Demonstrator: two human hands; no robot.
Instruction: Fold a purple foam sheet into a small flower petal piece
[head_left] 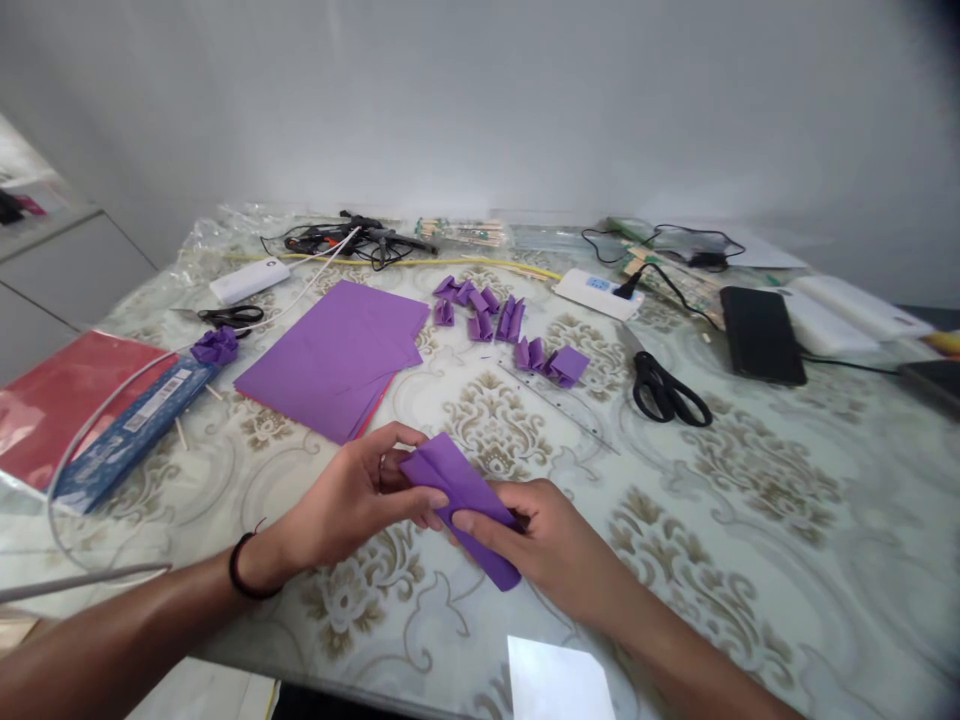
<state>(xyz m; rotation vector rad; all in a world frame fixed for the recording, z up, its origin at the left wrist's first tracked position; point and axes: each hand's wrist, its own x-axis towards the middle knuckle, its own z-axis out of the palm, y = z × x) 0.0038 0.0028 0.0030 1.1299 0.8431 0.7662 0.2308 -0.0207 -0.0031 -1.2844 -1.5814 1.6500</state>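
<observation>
A folded strip of purple paper is held between both hands, slanting down to the right above the table. My left hand pinches its upper left part, thumb on top. Gripping the lower right part is my right hand, its thumb lying across the paper. Beyond the hands, several small folded purple pieces stand on the table. A stack of flat purple sheets lies to the left, with a red edge showing under it. One crumpled purple piece rests farther left.
Black scissors and a black phone lie at the right. A power strip, cables and a glue gun are at the back. A red paper pack lies left; a white card is at the near edge.
</observation>
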